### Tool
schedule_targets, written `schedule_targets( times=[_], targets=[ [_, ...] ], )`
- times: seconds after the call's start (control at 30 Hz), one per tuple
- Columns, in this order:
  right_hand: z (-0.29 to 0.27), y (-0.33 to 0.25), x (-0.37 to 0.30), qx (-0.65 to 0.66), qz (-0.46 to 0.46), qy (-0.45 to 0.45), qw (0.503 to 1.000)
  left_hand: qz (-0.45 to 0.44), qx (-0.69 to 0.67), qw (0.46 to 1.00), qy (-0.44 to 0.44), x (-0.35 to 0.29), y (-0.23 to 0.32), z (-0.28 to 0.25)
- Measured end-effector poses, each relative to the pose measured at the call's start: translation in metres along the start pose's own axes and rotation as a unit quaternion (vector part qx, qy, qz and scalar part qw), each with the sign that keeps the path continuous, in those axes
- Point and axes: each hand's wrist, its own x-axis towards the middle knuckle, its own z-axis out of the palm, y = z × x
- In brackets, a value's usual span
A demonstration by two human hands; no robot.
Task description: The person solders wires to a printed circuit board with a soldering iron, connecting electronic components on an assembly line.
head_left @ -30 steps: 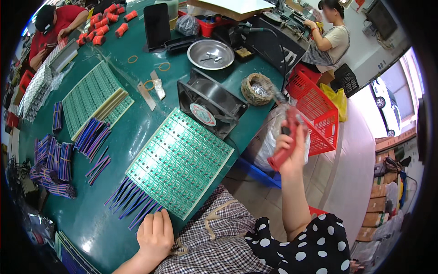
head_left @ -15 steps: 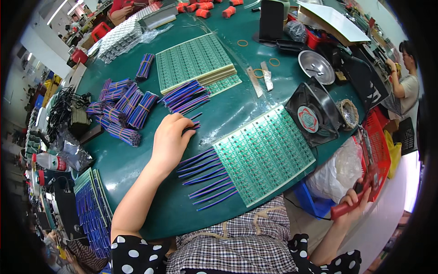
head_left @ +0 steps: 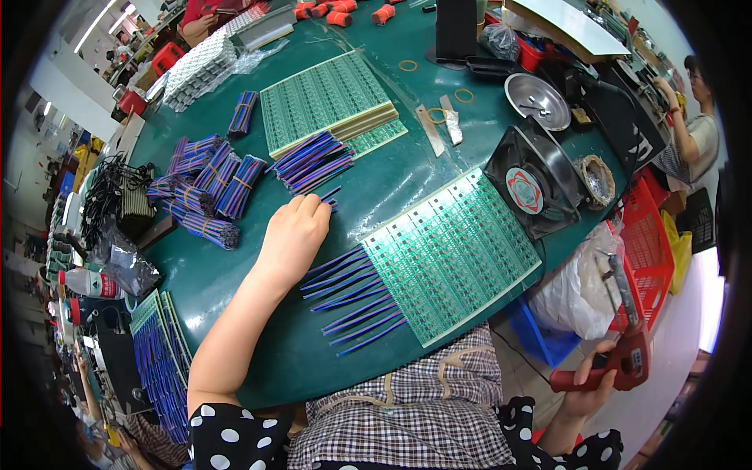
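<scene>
My left hand (head_left: 296,235) is closed at a few loose blue and red wires (head_left: 333,196), whose ends poke out past its fingers; the fingertips are partly hidden. Just beyond it lies a loose pile of the same wires (head_left: 315,163). A green circuit board panel (head_left: 454,258) lies flat in front of me, with a row of wires (head_left: 352,313) sticking out from its left edge. Off the table's right side, my right hand (head_left: 589,385) grips a red soldering gun (head_left: 629,362) by its handle, the metal tip pointing up and away.
A stack of panels (head_left: 325,98) stands behind the pile. Banded wire bundles (head_left: 205,176) lie at left. A black fan (head_left: 534,188) touches the panel's far right corner. Beyond are a metal bowl (head_left: 540,100) and rubber bands (head_left: 464,95). Wired panels (head_left: 160,360) are at lower left.
My right hand has turned the soldering gun more upright and moved slightly lower. My left hand has rolled over at the loose wires, knuckles now up. The view has shifted slightly.
</scene>
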Motion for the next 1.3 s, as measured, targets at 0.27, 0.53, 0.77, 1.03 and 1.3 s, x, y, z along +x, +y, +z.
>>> schedule_targets(
  times=[0.27,0.53,0.77,1.03,1.3],
  targets=[
    [0.004,0.008,-0.031,-0.009,0.083,-0.08,0.993,-0.273,-0.609,0.743,-0.05,0.01,-0.006,-0.026],
    [0.011,0.01,-0.034,0.024,0.171,-0.114,0.978,-0.298,-0.634,0.712,-0.044,-0.004,0.015,-0.039],
    [0.017,-0.003,-0.048,0.04,0.359,-0.182,0.915,0.068,-0.286,0.955,-0.044,-0.058,0.118,-0.056],
    [0.025,-0.004,-0.038,-0.023,0.412,-0.317,0.854,0.149,-0.106,0.981,0.056,-0.075,0.135,-0.026],
    [0.026,0.005,-0.051,-0.301,0.235,-0.354,0.854,0.131,-0.101,0.985,0.048,-0.076,0.137,-0.026]
  ],
)
